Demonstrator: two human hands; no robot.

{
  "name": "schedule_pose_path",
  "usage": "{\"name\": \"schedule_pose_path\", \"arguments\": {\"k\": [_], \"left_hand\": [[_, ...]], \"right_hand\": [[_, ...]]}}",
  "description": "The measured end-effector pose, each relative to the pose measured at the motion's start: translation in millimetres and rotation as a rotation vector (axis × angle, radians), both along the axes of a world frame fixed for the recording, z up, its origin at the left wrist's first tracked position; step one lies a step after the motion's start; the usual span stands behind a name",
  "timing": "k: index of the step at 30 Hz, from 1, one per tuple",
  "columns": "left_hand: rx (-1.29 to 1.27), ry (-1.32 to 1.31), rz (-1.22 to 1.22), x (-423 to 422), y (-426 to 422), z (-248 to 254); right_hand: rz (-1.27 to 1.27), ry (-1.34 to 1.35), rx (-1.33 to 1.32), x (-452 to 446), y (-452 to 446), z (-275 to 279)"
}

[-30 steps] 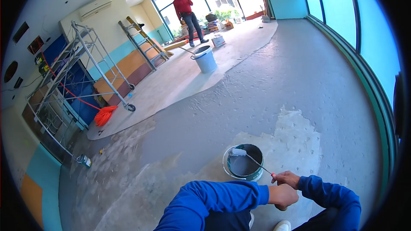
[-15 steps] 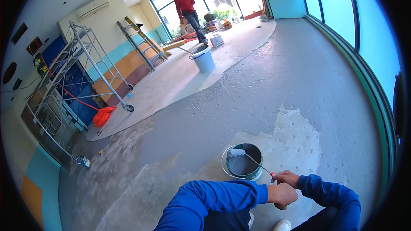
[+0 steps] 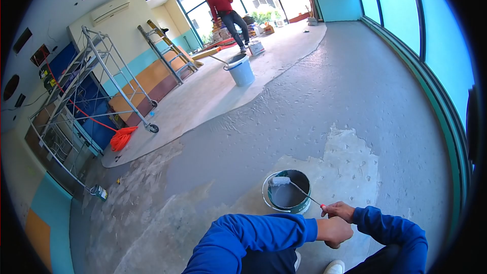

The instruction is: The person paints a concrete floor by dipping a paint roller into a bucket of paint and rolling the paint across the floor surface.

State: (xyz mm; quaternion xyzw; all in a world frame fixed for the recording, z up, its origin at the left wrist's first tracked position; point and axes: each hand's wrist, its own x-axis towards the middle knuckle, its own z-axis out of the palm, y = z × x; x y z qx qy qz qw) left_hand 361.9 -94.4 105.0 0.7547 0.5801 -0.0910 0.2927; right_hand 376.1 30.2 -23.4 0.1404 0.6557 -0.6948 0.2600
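My right hand (image 3: pixel 340 212) is closed around the red-ended handle of a small paint roller (image 3: pixel 279 180). The roller's grey-coated head rests at the far inner side of a dark green bucket (image 3: pixel 306 204), above the grey coating (image 3: pixel 288 196) inside. The bucket's wire handle hangs down its left side. My left hand (image 3: pixel 336 232) is curled into a loose fist just in front of the right one, its wrist crossing near the bucket. Its fingers are mostly turned away, so what they hold, if anything, is hidden.
Wet-looking grey coating (image 3: pixel 304 101) covers much of the floor, bordering bare patches (image 3: pixel 350 157). A white bucket (image 3: pixel 242 73), rolling scaffold (image 3: pixel 109 78), ladder (image 3: pixel 170 56), orange hose coil (image 3: pixel 122 138) and paint can (image 3: pixel 99 192) stand around. A person in red (image 3: pixel 220 5) is at the back.
The person at the back has shifted their legs and stance slightly to the right. My hands, the roller and the bucket have stayed in place.
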Motion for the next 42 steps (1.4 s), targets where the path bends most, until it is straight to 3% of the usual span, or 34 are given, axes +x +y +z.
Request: {"name": "schedule_pose_path", "arguments": {"k": [19,28,31,42], "left_hand": [[0.014,-0.001,0.009,-0.3,0.2,-4.5],[0.217,-0.116,-0.087,-3.1,4.1,-4.3],[0.132,-0.09,-0.049,-0.6,6.1,1.8],[0.26,-0.187,-0.064,-3.1,3.5,4.8]], "right_hand": [[-0.009,-0.049,-0.01,0.1,0.9,5.6],[-0.011,-0.027,-0.051,-0.2,0.8,13.9],[-0.014,-0.055,-0.083,-2.9,2.6,3.5],[0.007,-0.051,-0.043,-3.5,4.4,-2.3]]}}
